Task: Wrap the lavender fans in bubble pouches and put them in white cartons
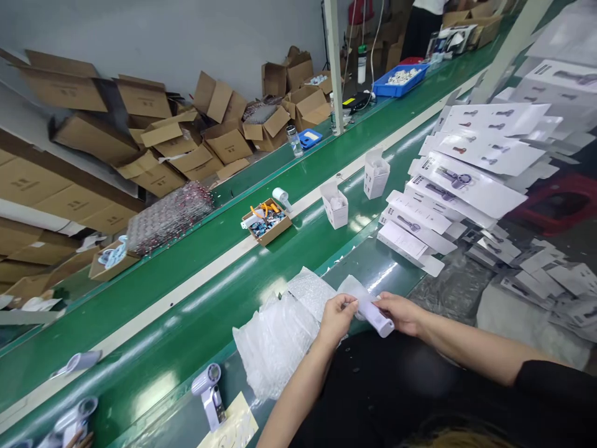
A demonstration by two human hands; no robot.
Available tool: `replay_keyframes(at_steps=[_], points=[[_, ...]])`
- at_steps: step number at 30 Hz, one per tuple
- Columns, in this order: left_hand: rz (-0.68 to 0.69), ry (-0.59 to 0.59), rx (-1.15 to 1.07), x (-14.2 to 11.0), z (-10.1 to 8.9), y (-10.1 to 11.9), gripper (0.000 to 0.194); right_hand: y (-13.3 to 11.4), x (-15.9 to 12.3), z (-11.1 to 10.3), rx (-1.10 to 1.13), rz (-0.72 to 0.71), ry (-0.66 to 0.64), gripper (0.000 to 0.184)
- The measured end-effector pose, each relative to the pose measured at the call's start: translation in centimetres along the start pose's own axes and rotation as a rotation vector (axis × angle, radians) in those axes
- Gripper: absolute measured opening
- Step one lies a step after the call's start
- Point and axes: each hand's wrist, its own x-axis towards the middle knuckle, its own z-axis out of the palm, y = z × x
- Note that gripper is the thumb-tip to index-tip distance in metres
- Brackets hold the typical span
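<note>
A lavender handheld fan (379, 320) is in front of my body, its handle end toward me. Its upper part sits inside a translucent white bubble-wrap bag (353, 288). My left hand (337, 316) pinches the bag's edge between thumb and fingers. On the other side, my right hand (400, 313) has its fingers closed around the fan and bag near the opening; some fingertips are hidden. A pile of flat bubble-wrap bags (280, 342) lies just left of my hands. Another lavender fan (208, 395) rests at lower left by a cream sheet (236, 426).
Stacked printed fan boxes (461, 177) cover the right side. Two opened white boxes (336, 208) stand on the green conveyor (200, 339), near a small carton of cables (273, 231). A co-worker's fingers (80, 440) touch fans at bottom left. Cardboard cartons (186, 149) line the wall.
</note>
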Motion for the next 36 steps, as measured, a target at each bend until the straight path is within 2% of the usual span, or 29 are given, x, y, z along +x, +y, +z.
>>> replay_keyframes(at_steps=[3,5,6,7,8,10,11,12,13,14,15,16,18,19,21,23,25,28,30,32,34,36], points=[[-0.103,-0.04,-0.231,-1.2,0.0,1.9,0.024,-2.3,-2.2,-1.9,-0.347,-0.281,0.039,0.018],[-0.07,-0.044,-0.269,-1.9,-0.3,3.4,0.028,-3.9,-3.6,-2.4,-0.461,-0.487,0.067,0.022],[-0.012,-0.038,-0.243,-2.1,-0.4,4.0,0.031,-4.5,-4.2,-2.3,-0.448,-0.538,0.038,0.025],[0.07,-0.034,-0.184,-2.1,-0.5,4.4,0.038,-4.9,-4.5,-2.0,-0.396,-0.548,-0.021,0.027],[0.162,-0.04,-0.095,-2.0,-0.5,4.6,0.054,-5.1,-4.7,-1.5,-0.315,-0.531,-0.093,0.029],[0.334,-0.094,0.147,-1.3,-0.3,4.2,0.095,-4.9,-4.5,-0.3,-0.131,-0.481,-0.227,0.032],[0.391,-0.127,0.269,-0.7,0.0,3.7,0.102,-4.7,-4.2,0.1,-0.058,-0.466,-0.276,0.033],[0.422,-0.143,0.364,-0.2,0.4,3.0,0.092,-4.3,-3.7,0.3,-0.008,-0.45,-0.311,0.034],[0.432,-0.128,0.422,0.4,0.7,2.2,0.07,-4.0,-3.2,0.0,0.023,-0.434,-0.317,0.034],[0.428,-0.09,0.446,1.0,1.0,1.4,0.044,-3.8,-2.5,-0.8,0.046,-0.419,-0.271,0.035],[0.411,-0.034,0.444,1.4,1.2,0.7,0.025,-3.6,-1.7,-2.0,0.075,-0.408,-0.162,0.036],[0.376,0.03,0.418,1.6,1.2,0.2,0.016,-3.5,-0.7,-3.6,0.113,-0.391,0.0,0.041],[0.254,0.13,0.303,1.7,0.8,-0.5,0.014,-3.4,1.6,-7.5,0.216,-0.349,0.42,0.058],[0.183,0.167,0.216,1.6,0.5,-0.6,0.017,-3.4,2.8,-9.4,0.24,-0.29,0.542,0.068],[0.061,0.237,0.001,1.2,-0.3,-0.6,0.028,-3.3,5.2,-12.1,0.28,-0.221,0.59,0.072],[0.007,0.318,-0.208,0.7,-1.2,-0.5,0.037,-2.8,7.0,-13.1,0.298,-0.218,0.581,0.06],[-0.006,0.396,-0.357,0.2,-2.3,-0.5,0.042,-1.9,7.7,-12.6,0.3,-0.263,0.608,0.045],[-0.008,0.483,-0.478,-0.8,-4.7,-0.7,0.043,0.1,6.6,-10.6,0.268,-0.346,0.647,0.04],[0.007,0.53,-0.538,-1.7,-6.5,-0.6,0.041,1.2,5.1,-9.2,0.079,-0.467,0.669,0.041],[0.035,0.556,-0.582,-2.5,-7.8,-0.1,0.038,1.4,3.7,-7.7,-0.258,-0.68,0.663,0.04],[0.077,0.543,-0.593,-2.9,-8.2,0.9,0.034,0.6,2.8,-5.9,-0.598,-0.92,0.556,0.037],[0.144,0.491,-0.564,-2.7,-7.5,2.1,0.032,-0.9,2.6,-3.9,-0.799,-1.08,0.359,0.038]])
